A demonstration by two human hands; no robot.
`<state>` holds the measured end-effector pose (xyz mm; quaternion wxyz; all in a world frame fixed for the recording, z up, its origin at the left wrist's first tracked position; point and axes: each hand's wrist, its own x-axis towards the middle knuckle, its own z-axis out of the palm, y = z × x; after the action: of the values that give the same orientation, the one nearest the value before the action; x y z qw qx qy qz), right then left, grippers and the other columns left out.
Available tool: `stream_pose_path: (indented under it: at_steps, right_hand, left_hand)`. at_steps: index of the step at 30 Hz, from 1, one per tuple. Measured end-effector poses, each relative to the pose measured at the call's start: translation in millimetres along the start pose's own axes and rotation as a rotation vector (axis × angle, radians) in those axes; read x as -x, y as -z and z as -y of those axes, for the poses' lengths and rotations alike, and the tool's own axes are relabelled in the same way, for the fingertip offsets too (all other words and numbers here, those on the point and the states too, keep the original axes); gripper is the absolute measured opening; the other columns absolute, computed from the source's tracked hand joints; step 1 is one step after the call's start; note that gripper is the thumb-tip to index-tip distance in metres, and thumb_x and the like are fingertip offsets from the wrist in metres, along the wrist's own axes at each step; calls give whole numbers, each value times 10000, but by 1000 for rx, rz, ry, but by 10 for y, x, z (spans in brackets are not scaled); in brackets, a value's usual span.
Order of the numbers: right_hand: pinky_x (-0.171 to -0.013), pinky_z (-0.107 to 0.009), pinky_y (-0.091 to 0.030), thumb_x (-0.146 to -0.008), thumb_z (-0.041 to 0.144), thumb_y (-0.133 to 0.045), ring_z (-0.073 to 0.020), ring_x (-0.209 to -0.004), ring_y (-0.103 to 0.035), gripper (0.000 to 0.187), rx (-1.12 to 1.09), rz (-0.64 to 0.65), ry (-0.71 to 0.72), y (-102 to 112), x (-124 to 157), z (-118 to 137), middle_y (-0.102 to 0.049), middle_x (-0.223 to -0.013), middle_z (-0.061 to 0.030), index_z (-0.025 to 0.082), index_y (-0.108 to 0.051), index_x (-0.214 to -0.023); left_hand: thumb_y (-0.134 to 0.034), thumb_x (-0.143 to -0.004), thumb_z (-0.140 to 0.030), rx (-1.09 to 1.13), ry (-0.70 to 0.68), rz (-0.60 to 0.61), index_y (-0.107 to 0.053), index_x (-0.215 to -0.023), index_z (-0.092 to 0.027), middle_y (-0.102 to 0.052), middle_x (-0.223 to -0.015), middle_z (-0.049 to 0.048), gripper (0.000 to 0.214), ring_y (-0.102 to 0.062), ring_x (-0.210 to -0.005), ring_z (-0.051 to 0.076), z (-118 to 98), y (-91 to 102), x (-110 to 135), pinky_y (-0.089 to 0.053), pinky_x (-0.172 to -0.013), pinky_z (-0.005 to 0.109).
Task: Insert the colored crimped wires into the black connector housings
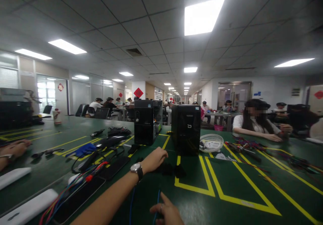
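Observation:
My left hand [156,157], with a watch [136,170] on its wrist, reaches over the green table in front of two black computer towers. Its fingers are curled downward, and anything inside them is hidden. Close to it lie dark, soft-looking pieces [168,169] whose kind I cannot make out. Lower down, my right hand [169,212] wears a ring, with its index finger stretched out and the fingers apart. A thin blue cable [158,198] passes at its fingers; no grip on it shows. One tower [144,122] has an uncovered side; the other [188,130] stands closer on the right.
Left are a bundle of coloured cables [54,198], blue gloves [82,150], a black panel [80,198] and white devices [30,206]. A white basket [211,143] and tangled wires [242,144] lie right. A co-worker [262,122] sits there; another person's hand [17,148] shows at left.

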<state>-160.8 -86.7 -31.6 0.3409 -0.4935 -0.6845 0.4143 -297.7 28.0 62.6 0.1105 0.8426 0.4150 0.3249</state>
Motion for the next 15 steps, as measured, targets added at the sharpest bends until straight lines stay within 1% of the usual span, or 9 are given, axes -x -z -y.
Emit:
stream_pose_path:
  at_steps: [2,3,4,6,8,10,12,15]
  right_hand:
    - [-789,-285,-513,-703,57,-440,-241,-1109,-595,428,-32,11,30,-42,-16,-2,-598,-1268,-89,213,-723,-984]
    - [-841,-289,-496,-702,35,-415,-227,-1128,-584,467,-22,21,73,-54,-32,-10,-614,-1246,-95,203,-704,-1028]
    - [-883,-295,-476,-689,16,-409,-219,-1136,-578,482,10,45,138,-60,-53,-25,-619,-1239,-96,198,-700,-1027]
    - [-912,-303,-455,-652,-11,-423,-212,-1106,-592,453,106,111,295,-59,-101,-69,-625,-1228,-88,201,-718,-923]
    - [-885,-298,-460,-639,-24,-438,-198,-1032,-616,409,203,157,454,-55,-143,-124,-643,-1180,-75,209,-713,-832]
    - [-870,-283,-454,-651,-37,-426,-180,-1001,-608,396,244,134,548,-57,-167,-168,-653,-1114,-74,202,-695,-815]
    - [-854,-274,-450,-674,-47,-395,-168,-977,-596,404,284,85,618,-61,-166,-183,-647,-1056,-73,195,-675,-836]
    - [-824,-255,-445,-638,-72,-385,-154,-928,-585,422,324,49,632,-53,-125,-168,-632,-1001,-48,199,-652,-818]
  left_hand:
    - [-463,-819,-145,-89,33,35,-647,-899,-236,-619,-959,65,220,-519,-947,218,118,263,248,-361,-849,308]
    - [-450,-824,-145,-133,56,54,-640,-897,-235,-616,-956,64,222,-520,-935,216,174,388,389,-360,-836,306]
    - [-441,-831,-152,-176,81,73,-632,-898,-233,-614,-946,61,218,-524,-914,212,226,504,535,-361,-817,303]
    - [-435,-845,-183,-250,132,111,-617,-896,-227,-617,-910,51,194,-538,-853,200,310,704,831,-367,-769,294]
    - [-435,-855,-218,-306,180,141,-606,-862,-217,-619,-866,45,171,-546,-798,188,358,848,1114,-370,-725,286]
    - [-429,-865,-249,-361,234,154,-595,-829,-206,-621,-841,45,175,-550,-776,185,362,928,1378,-374,-705,285]
    - [-412,-878,-287,-421,302,166,-586,-837,-207,-628,-860,48,195,-558,-785,187,324,952,1615,-384,-703,288]
    - [-400,-884,-343,-477,400,214,-586,-893,-225,-639,-924,47,220,-578,-831,195,242,921,1888,-407,-731,298]
